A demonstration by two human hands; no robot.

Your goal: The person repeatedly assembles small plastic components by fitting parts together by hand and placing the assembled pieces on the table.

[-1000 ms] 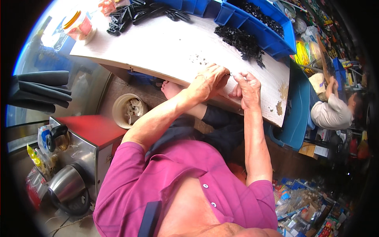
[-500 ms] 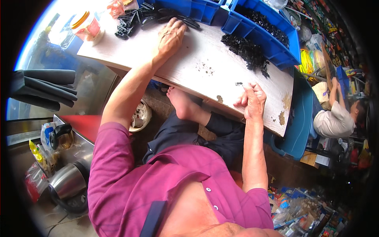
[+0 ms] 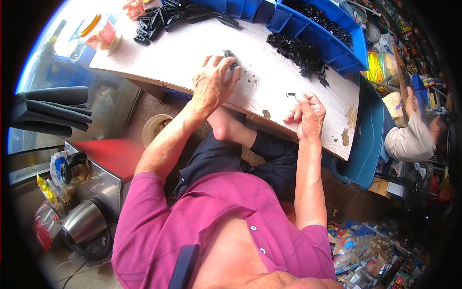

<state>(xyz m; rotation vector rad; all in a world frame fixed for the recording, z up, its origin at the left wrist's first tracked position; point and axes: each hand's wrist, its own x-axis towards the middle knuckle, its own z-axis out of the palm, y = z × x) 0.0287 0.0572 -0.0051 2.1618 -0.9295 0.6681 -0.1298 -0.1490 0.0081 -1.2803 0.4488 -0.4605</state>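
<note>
My left hand (image 3: 214, 82) is over the near part of the white tabletop, its fingers curled around a dark, elongated plastic piece (image 3: 230, 55) whose far end sticks out past the fingertips. Farther right, my right hand (image 3: 310, 115) is closed in a pinch above the table's front edge. At its fingertips shows a tiny black part with thin prongs (image 3: 290, 95); the exact grip is hidden. Several long black plastic pieces (image 3: 166, 19) lie heaped at the far left. A mound of small black parts (image 3: 301, 55) lies in front of the blue bin (image 3: 332, 53) at the far right.
The white table (image 3: 269, 77) has worn spots. A plastic jar with an orange lid (image 3: 98, 31) stands at its left end, a teal tub (image 3: 363, 149) beside its right end. A kettle (image 3: 84, 221) is at lower left. Another person (image 3: 411, 139) works at far right.
My left hand has come back from the heap of long black pieces toward me and now holds one of them. My right hand keeps its pinch in nearly the same place.
</note>
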